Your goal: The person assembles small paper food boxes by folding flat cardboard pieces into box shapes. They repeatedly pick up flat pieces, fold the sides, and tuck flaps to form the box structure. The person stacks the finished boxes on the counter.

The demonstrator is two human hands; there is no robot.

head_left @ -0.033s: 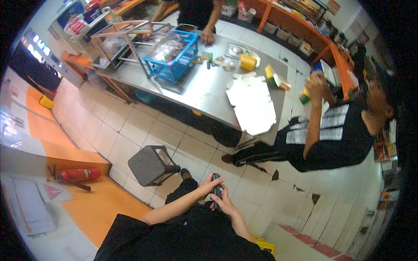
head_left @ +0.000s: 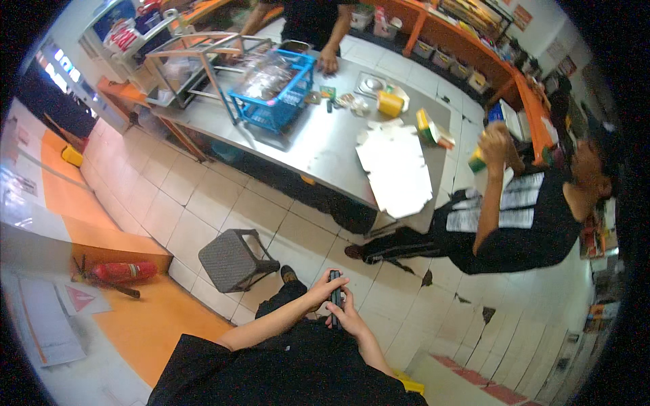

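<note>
Close in front of my body, both my hands are closed around a slim black phone (head_left: pixel 335 296), seen nearly edge-on. My left hand (head_left: pixel 319 291) grips it from the left, with fingers near its upper end. On the other side, my right hand (head_left: pixel 349 314) wraps its lower part. Its screen cannot be made out from here. Beyond my hands, to the left, stands a dark woven-pattern plastic stool (head_left: pixel 230 260) on the tiled floor.
A steel table (head_left: pixel 325 152) ahead bears a blue basket (head_left: pixel 271 111), a metal frame (head_left: pixel 203 68), flattened white cardboard (head_left: pixel 396 169) and yellow-green boxes (head_left: pixel 391 103). One person stands behind it; another, at right (head_left: pixel 501 210), handles a box. A fire extinguisher (head_left: pixel 124 272) is at left.
The view has shifted slightly, so the table and its things sit a little lower and further right. My hands keep the same hold on the phone.
</note>
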